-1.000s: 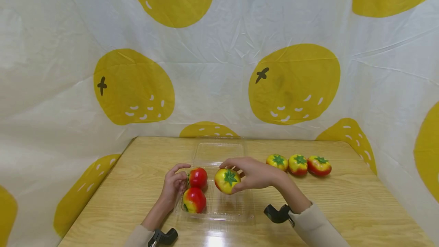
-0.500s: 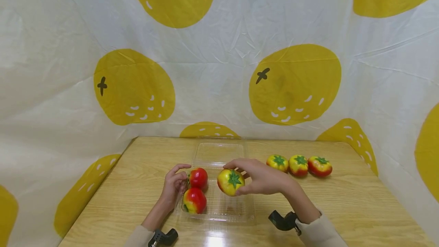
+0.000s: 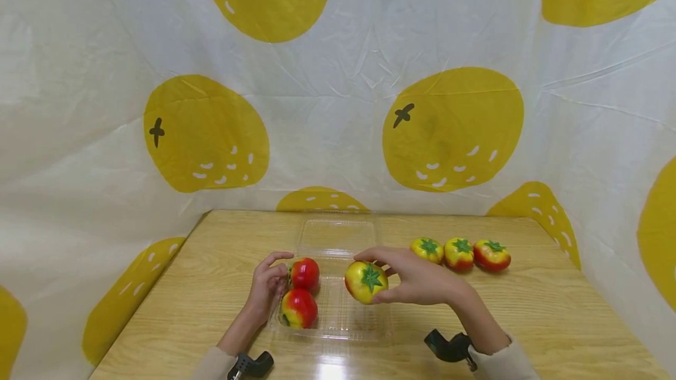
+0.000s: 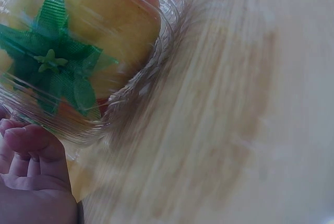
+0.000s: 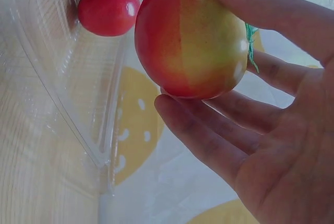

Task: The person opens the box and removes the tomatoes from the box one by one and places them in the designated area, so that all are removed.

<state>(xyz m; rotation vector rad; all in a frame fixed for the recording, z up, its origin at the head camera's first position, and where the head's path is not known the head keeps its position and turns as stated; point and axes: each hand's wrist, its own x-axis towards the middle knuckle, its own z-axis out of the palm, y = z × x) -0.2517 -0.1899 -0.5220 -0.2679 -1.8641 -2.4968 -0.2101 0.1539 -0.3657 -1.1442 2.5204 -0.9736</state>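
Observation:
My right hand (image 3: 417,277) holds a red-and-yellow, tomato-like fruit (image 3: 365,282) with a green leaf star over the right half of a clear hinged plastic box (image 3: 338,333). The right wrist view shows thumb and fingers spread around this fruit (image 5: 190,36). Two similar fruits, the upper fruit (image 3: 305,274) and lower fruit (image 3: 300,308), lie in the box's left half. My left hand (image 3: 266,286) grips the box's left edge with curled fingers. In the left wrist view, its fingertips (image 4: 34,140) are right at the box wall, beside a fruit's green leaf star (image 4: 55,59).
Three more such fruits stand in a row at the right: left fruit (image 3: 426,249), middle fruit (image 3: 458,253) and right fruit (image 3: 492,255). The box's open lid (image 3: 338,233) lies toward the back of the wooden table (image 3: 232,233). A fruit-print curtain (image 3: 327,133) hangs behind.
My right hand has moved slightly to the right and a little nearer me, carrying the fruit along. My left hand, the box and the other fruits have stayed put.

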